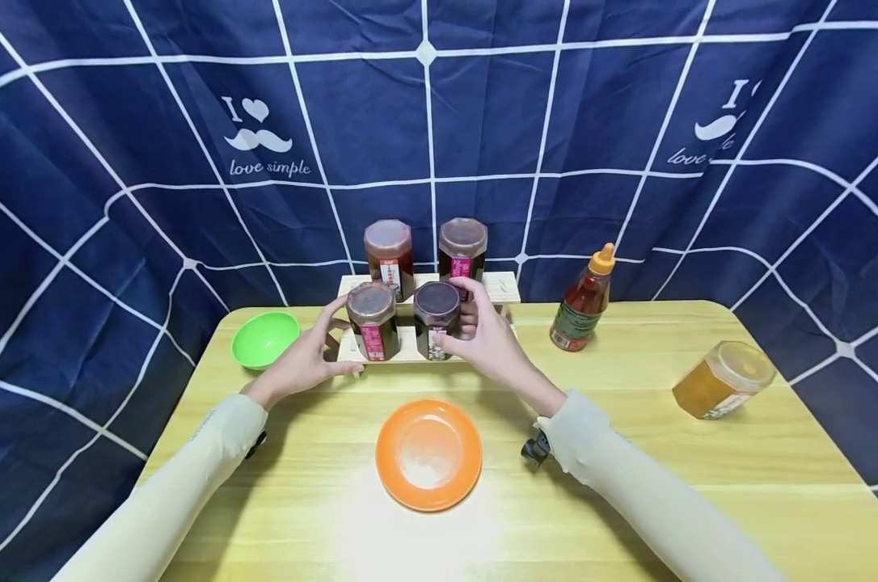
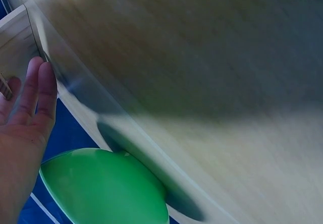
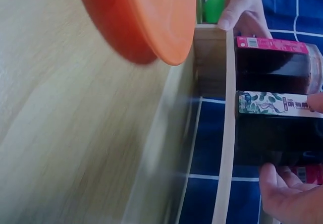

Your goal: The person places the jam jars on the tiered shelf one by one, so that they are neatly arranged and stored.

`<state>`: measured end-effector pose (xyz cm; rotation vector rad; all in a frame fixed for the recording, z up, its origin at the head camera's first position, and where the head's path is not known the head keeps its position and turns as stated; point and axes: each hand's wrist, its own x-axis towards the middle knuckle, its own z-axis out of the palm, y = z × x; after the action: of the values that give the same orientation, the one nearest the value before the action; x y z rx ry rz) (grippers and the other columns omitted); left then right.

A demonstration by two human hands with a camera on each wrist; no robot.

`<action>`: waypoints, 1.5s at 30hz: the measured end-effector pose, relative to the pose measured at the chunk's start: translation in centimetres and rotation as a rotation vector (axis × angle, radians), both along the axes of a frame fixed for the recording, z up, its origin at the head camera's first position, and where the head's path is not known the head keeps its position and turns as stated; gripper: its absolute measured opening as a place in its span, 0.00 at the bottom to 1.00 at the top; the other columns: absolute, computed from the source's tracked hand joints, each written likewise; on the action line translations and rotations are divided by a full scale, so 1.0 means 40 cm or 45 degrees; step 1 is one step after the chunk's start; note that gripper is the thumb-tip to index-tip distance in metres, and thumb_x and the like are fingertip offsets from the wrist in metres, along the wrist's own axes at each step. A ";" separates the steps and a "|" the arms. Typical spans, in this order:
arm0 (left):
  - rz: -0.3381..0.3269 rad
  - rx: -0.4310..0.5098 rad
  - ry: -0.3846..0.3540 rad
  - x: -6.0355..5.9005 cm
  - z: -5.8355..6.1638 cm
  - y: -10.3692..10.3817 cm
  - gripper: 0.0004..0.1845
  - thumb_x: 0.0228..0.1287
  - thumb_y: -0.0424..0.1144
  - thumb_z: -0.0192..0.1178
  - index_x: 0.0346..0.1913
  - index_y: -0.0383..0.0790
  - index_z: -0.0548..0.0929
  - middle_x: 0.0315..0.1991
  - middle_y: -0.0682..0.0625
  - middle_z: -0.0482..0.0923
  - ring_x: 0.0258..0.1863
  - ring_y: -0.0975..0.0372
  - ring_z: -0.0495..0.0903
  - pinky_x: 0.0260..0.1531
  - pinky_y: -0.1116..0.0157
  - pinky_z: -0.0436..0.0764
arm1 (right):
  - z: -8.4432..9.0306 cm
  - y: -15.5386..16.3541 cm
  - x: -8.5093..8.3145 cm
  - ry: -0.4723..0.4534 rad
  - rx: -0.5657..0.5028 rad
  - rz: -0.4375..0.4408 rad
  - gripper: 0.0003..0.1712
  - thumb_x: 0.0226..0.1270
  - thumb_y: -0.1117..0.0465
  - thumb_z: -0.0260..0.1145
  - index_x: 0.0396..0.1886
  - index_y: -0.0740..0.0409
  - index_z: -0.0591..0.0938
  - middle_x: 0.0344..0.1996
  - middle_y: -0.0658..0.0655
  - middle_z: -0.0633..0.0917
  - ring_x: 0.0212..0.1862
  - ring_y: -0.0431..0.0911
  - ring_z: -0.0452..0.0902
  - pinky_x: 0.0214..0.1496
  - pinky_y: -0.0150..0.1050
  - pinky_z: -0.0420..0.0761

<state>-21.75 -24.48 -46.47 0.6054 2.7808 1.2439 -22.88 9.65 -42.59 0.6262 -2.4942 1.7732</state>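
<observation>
A wooden two-step rack [image 1: 410, 352] stands at the table's far middle with several dark jars on it. My right hand [image 1: 459, 319] grips the front right jar [image 1: 435, 311], thumb on its near side and fingers over the far side; the right wrist view shows this jar's leaf-patterned label [image 3: 272, 133] between my thumb and a fingertip. The front left jar [image 1: 372, 323] carries a pink label [image 3: 272, 45]. Around the rack's left end my left hand [image 1: 337, 343] holds on, thumb along the front edge, fingers [image 2: 30, 98] flat against the wood.
Two more jars [image 1: 389, 255] [image 1: 462, 246] stand on the upper step. A green bowl [image 1: 264, 338] sits left of the rack, an orange plate [image 1: 428, 453] in front of it. At right are a sauce bottle [image 1: 583, 303] and a honey jar [image 1: 723, 380] on its side.
</observation>
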 end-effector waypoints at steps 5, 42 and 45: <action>0.000 0.004 0.003 0.000 -0.003 0.000 0.65 0.61 0.39 0.85 0.88 0.55 0.46 0.66 0.34 0.80 0.47 0.48 0.87 0.54 0.41 0.83 | -0.004 -0.004 0.007 -0.064 -0.043 -0.037 0.57 0.60 0.64 0.86 0.79 0.52 0.58 0.63 0.70 0.82 0.60 0.59 0.84 0.64 0.49 0.83; -0.004 0.011 0.044 0.000 -0.011 0.003 0.65 0.61 0.38 0.85 0.88 0.54 0.47 0.64 0.33 0.81 0.44 0.49 0.87 0.49 0.45 0.83 | 0.020 0.321 0.162 0.012 -0.437 0.035 0.46 0.72 0.82 0.66 0.81 0.52 0.59 0.66 0.60 0.80 0.65 0.50 0.83 0.61 0.37 0.83; -0.006 0.009 0.046 0.000 -0.010 0.003 0.65 0.61 0.39 0.85 0.88 0.54 0.47 0.64 0.33 0.81 0.44 0.49 0.87 0.49 0.45 0.83 | 0.022 0.355 0.182 0.034 -0.438 0.040 0.46 0.72 0.83 0.65 0.81 0.53 0.59 0.67 0.62 0.80 0.65 0.51 0.83 0.62 0.37 0.83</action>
<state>-21.76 -24.36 -46.85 0.6407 2.8037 1.2546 -15.61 23.83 -41.70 0.6591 -2.0962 2.1179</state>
